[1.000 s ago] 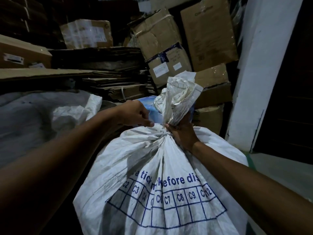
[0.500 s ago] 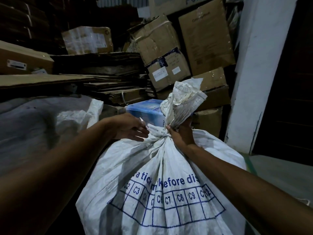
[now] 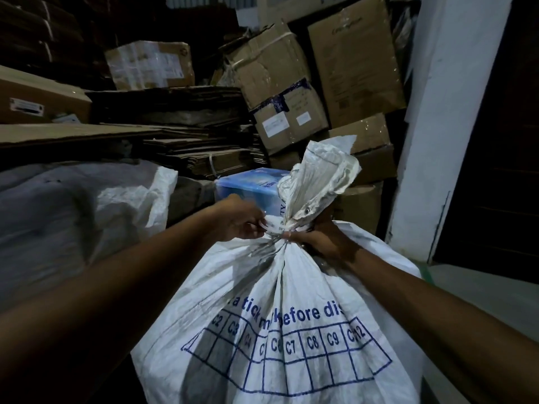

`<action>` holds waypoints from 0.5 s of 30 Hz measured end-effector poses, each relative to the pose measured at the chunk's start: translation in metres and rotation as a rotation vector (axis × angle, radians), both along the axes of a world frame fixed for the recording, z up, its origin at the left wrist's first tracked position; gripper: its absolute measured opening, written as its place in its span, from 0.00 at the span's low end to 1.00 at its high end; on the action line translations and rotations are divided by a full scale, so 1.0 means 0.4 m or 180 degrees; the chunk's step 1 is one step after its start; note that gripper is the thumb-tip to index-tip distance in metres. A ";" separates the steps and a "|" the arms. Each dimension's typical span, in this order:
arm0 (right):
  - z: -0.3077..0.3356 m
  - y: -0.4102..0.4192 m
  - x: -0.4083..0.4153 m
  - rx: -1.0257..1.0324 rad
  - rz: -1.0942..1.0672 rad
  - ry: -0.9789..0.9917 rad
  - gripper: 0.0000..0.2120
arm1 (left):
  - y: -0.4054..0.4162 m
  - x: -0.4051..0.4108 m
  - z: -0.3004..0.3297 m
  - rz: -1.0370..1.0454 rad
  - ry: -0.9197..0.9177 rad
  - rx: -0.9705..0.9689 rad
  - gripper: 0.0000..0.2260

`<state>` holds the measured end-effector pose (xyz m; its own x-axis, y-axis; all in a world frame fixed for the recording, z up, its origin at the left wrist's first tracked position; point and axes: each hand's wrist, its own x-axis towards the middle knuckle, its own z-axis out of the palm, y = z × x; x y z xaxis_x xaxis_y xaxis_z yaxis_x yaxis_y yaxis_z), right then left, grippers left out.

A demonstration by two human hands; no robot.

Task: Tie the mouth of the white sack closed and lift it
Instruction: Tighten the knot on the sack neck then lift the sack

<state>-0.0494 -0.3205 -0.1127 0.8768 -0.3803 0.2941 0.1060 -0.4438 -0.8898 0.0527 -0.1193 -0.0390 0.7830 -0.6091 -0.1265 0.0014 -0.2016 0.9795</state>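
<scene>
A full white woven sack with a blue printed grid and lettering stands in front of me. Its mouth is gathered into a twisted neck, and the loose top flares upward above the cinch. My right hand grips the neck from the right, fingers wrapped around the gathered cloth. My left hand pinches the neck from the left, fingertips on the bunched cloth. Whether a cord or tie runs around the neck I cannot make out.
Another white sack lies to the left. Flattened cardboard stacks and piled cartons fill the back. A blue box sits just behind the sack. A white pillar and dark door stand at right, with grey floor below.
My left hand has moved right and closed in on the sack's neck, from hovering beside it to pinching it. The view has shifted slightly downward; my right hand keeps its grip.
</scene>
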 end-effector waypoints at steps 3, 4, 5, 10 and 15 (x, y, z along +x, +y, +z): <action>0.009 -0.006 -0.013 -0.0333 0.0083 0.0017 0.43 | 0.000 -0.011 0.003 -0.0074 -0.0333 0.0224 0.04; 0.006 -0.007 -0.011 -0.0371 0.0072 -0.0087 0.40 | -0.001 -0.014 0.002 -0.0117 -0.0449 0.0278 0.05; 0.006 -0.002 -0.010 -0.0423 0.0030 -0.0186 0.38 | -0.002 -0.016 0.002 -0.0170 -0.0549 0.0317 0.06; -0.014 -0.008 0.013 -0.0217 -0.0075 -0.0250 0.43 | -0.001 -0.014 0.008 -0.0385 -0.0887 0.0498 0.09; -0.034 -0.016 0.029 -0.0255 -0.0062 -0.0499 0.43 | 0.001 -0.014 0.001 -0.0410 -0.1201 0.0620 0.07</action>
<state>-0.0377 -0.3268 -0.1263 0.8105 -0.3666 0.4568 0.2314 -0.5160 -0.8247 0.0471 -0.1190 -0.0385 0.7155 -0.6979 0.0316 -0.3862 -0.3575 0.8503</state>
